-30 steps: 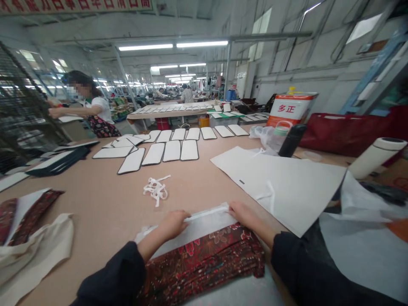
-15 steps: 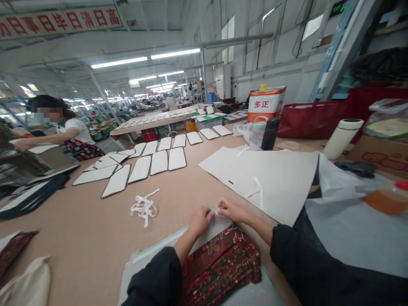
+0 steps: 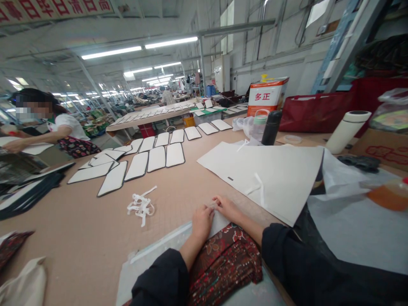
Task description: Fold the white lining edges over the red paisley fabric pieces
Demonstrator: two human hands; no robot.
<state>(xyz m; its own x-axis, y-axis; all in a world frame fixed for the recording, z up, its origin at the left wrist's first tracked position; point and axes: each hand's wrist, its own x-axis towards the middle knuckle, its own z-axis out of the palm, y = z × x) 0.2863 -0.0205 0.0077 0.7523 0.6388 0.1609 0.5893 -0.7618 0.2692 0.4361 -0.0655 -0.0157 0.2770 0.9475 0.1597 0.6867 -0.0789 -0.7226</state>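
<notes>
My left hand [image 3: 201, 222] and right hand [image 3: 227, 208] meet, fingers [image 3: 218, 201] gripping something indistinct, just beyond pleated floral fabric [image 3: 228, 265] slanting away rightward.

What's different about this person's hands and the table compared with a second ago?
The left hand has moved rightward along the far edge of the white layer, bringing its fingertips close beside those of the right hand. Whether anything was released is unclear. The patterned cloth, tangled white strips and large pale sheet stayed put; the camera turned slightly.
</notes>
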